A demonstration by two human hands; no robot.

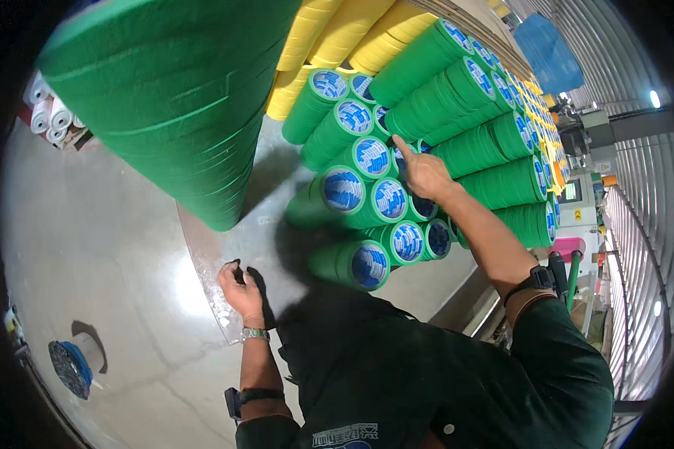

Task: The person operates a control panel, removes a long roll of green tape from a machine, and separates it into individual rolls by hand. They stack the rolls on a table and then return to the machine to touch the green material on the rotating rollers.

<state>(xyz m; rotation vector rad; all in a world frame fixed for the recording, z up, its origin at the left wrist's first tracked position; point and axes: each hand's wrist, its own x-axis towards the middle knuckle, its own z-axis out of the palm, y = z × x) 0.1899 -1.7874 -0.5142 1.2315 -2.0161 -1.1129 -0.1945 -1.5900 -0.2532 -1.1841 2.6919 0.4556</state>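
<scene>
Upright stacks of green tape rolls (371, 156), with blue-and-white printed cores, stand together in front of me. Over them reaches my right hand (427, 176), its index finger stretched toward a roll top and the other fingers bent. Whether that fingertip touches a roll I cannot tell, and nothing shows in the hand. Lower and to the left, my left hand (241, 293) hangs above the floor with fingers loosely apart and dark at the tips. It holds nothing visible. Close by on the left towers a tall green stack of rolls (180, 97).
Yellow rolls (367, 34) lie behind the green ones, and more green stacks (457, 93) lean at the right. A spool-like object in black and blue (75, 363) sits on the floor at the left. White rolls (52, 112) are piled farther off. Machinery (577, 209) stands at the right.
</scene>
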